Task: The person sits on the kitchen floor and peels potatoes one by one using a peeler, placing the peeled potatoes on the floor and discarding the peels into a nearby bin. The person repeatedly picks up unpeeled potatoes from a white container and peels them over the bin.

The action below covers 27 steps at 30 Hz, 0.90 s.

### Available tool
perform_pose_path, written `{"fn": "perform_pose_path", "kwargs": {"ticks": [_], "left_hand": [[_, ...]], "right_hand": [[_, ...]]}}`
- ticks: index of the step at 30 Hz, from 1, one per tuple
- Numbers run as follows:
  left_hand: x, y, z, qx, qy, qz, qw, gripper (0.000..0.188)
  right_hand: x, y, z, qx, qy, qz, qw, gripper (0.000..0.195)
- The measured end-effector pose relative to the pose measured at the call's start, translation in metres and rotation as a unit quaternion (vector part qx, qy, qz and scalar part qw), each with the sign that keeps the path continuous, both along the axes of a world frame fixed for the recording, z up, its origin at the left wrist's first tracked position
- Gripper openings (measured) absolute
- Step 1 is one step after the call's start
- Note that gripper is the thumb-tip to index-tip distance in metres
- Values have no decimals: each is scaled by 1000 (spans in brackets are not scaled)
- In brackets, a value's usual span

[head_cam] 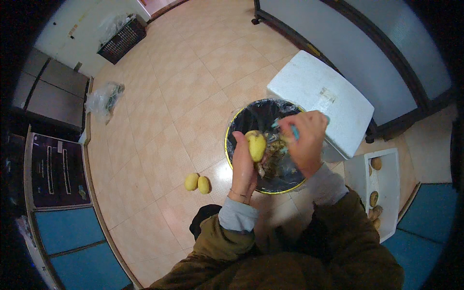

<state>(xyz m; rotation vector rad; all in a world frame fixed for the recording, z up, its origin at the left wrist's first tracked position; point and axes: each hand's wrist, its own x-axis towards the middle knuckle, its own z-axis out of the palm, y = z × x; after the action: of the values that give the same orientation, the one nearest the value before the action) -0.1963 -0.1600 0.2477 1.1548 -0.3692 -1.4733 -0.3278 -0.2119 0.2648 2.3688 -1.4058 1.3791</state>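
My left hand (243, 165) holds a mostly peeled yellow potato (256, 146) above a bin, with a darker patch of skin at its far end. In my right hand (307, 139) is a light-blue peeler (295, 132), blurred and partly covered by the fingers, a little apart from the potato. Below both hands stands the round bin with a yellow rim (227, 145) and a black plastic liner (250, 116). Peelings and other scraps (270, 163) lie inside it. Two peeled potatoes (198, 183) rest on the tiled floor to the left of the bin.
A white foam box (308, 78) stands just beyond the bin, right. Nearer me, a white crate (389, 195) holds several unpeeled potatoes (374, 198). A plastic bag (105, 99) and a black basket (123, 41) sit on the far-left floor. A wheeled cabinet (344, 47) lines the right.
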Motion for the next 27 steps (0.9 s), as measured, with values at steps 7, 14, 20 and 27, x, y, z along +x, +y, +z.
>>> {"fn": "perform_pose_path", "kwargs": {"ticks": [7, 14, 20, 27], "left_hand": [[-4, -2, 6, -2, 94, 13, 995, 52], [-5, 6, 16, -35, 29, -72, 996, 42], [5, 3, 1, -70, 54, -89, 992, 61], [5, 1, -23, -6, 68, -11, 998, 52]], "right_hand": [[17, 22, 0, -30, 9, 85, 996, 14], [-4, -6, -24, 57, -28, -29, 998, 10], [3, 11, 4, 16, -61, 60, 996, 9], [17, 33, 9, -60, 51, 131, 988, 12]]}}
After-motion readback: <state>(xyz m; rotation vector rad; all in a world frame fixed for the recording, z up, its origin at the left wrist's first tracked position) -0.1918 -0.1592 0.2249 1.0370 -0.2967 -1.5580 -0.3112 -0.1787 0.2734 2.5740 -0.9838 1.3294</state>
